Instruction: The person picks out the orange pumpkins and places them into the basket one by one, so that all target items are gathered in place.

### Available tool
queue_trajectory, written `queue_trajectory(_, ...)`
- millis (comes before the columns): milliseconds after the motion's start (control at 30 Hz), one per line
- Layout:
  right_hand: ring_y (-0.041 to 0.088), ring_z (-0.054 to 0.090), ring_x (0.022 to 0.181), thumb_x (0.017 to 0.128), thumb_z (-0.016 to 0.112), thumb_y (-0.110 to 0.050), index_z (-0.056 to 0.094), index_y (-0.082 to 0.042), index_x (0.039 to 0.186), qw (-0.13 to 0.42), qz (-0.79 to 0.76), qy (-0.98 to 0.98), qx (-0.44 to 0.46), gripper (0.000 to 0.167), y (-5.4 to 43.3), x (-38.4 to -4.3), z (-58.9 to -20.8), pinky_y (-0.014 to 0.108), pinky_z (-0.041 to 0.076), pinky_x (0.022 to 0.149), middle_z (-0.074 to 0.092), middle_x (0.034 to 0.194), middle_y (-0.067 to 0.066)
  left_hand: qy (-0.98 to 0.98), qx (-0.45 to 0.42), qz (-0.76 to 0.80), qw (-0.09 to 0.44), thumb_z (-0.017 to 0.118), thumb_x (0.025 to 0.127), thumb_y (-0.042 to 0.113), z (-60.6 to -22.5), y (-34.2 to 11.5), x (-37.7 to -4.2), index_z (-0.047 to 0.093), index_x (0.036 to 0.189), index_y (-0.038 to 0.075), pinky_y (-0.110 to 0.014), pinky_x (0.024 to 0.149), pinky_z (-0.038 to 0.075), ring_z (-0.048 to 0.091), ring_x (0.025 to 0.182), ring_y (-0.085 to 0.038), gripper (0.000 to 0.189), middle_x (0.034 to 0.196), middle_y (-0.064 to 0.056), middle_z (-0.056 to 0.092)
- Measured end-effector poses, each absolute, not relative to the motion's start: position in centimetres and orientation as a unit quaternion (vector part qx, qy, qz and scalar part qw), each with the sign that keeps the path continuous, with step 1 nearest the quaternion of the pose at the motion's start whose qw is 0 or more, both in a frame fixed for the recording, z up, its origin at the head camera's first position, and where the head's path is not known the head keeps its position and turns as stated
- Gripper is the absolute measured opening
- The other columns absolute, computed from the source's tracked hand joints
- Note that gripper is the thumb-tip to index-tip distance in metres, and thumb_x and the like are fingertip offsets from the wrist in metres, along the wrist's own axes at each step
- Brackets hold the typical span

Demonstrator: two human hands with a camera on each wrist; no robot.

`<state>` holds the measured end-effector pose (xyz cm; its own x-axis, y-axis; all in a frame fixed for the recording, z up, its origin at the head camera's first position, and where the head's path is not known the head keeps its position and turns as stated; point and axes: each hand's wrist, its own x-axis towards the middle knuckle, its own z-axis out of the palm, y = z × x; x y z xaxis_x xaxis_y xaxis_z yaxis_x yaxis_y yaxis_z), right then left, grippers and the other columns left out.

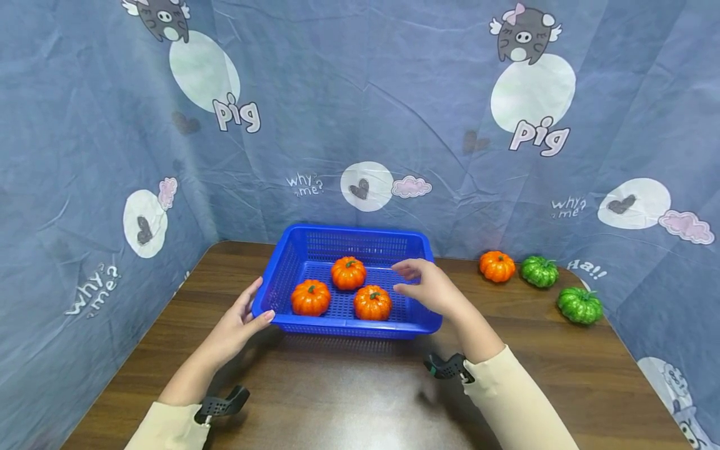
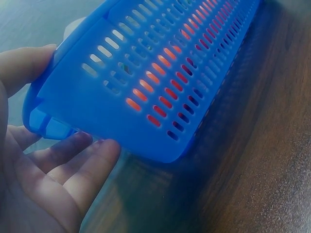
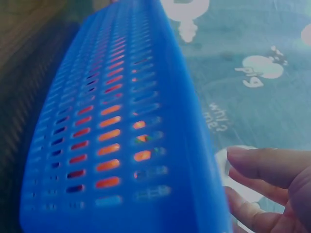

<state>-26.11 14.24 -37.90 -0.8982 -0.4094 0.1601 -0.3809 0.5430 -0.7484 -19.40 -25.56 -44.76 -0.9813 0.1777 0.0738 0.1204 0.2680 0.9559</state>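
A blue plastic basket (image 1: 349,325) with slotted walls stands on the table. Three small orange pumpkins lie in it: one at the left (image 1: 310,298), one farther back (image 1: 348,274), one near the front wall (image 1: 372,304). My left hand (image 1: 236,328) grips the basket's left front corner, thumb over the rim and fingers against the outside, as the left wrist view shows of the basket wall (image 2: 73,102). Over the basket's right side hovers my right hand (image 1: 432,289), its fingers loosely bent and nothing between them. From the right wrist, those fingers (image 3: 265,165) appear beside the rim.
To the right on the wooden table (image 1: 349,387) sit another orange pumpkin (image 1: 497,267) and two green ones, one by the back edge (image 1: 539,271) and one nearer the right edge (image 1: 580,305). A blue printed cloth (image 1: 427,112) hangs close behind the table and along its sides.
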Motion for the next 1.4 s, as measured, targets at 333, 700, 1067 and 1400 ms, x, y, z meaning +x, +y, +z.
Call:
queue_trajectory(333, 0.033, 0.063, 0.113, 0.093, 0.071, -0.018, 0.067, -0.005, 0.123, -0.021, -0.431, 0.884, -0.179, 0.033, 16.3, -24.8, -37.0, 0.051, 0.051, 0.097, 0.068, 0.120, 0.014, 0.793, 0.094, 0.601, 0.024, 0.061, 0.100, 0.017, -44.8, -25.5, -19.4, 0.007, 0.161, 0.007, -0.027, 0.095, 0.051, 0.046, 0.131, -0.051, 0.082, 0.153, -0.035, 0.030)
queue_trajectory(700, 0.036, 0.066, 0.107, 0.094, 0.070, -0.012, 0.068, 0.002, 0.118, -0.077, -0.445, 0.878, -0.159, 0.028, 18.6, -24.1, -37.4, 0.052, 0.052, 0.095, 0.068, 0.116, 0.020, 0.801, 0.090, 0.592, 0.024, 0.060, 0.101, 0.017, -44.7, -25.6, -19.4, 0.007, 0.161, 0.010, -0.030, 0.097, 0.051, 0.047, 0.131, -0.049, 0.081, 0.153, -0.033, 0.031)
queue_trajectory(1067, 0.031, 0.063, 0.106, 0.095, 0.069, -0.011, 0.068, 0.005, 0.117, -0.128, -0.447, 0.875, -0.133, 0.027, 21.0, -23.8, -38.1, 0.047, 0.054, 0.091, 0.066, 0.114, 0.020, 0.798, 0.091, 0.595, 0.025, 0.060, 0.101, 0.016, -44.8, -25.6, -19.5, 0.007, 0.161, 0.008, -0.032, 0.097, 0.051, 0.045, 0.133, -0.050, 0.081, 0.154, -0.034, 0.029)
queue_trajectory(1400, 0.034, 0.063, 0.108, 0.096, 0.067, -0.015, 0.069, 0.001, 0.115, -0.161, -0.422, 0.887, -0.092, 0.025, 23.3, -23.6, -38.9, 0.037, 0.049, 0.086, 0.069, 0.112, 0.019, 0.794, 0.092, 0.600, 0.025, 0.061, 0.101, 0.017, -44.9, -25.5, -19.5, 0.007, 0.161, 0.007, -0.028, 0.096, 0.051, 0.045, 0.132, -0.051, 0.082, 0.153, -0.035, 0.029)
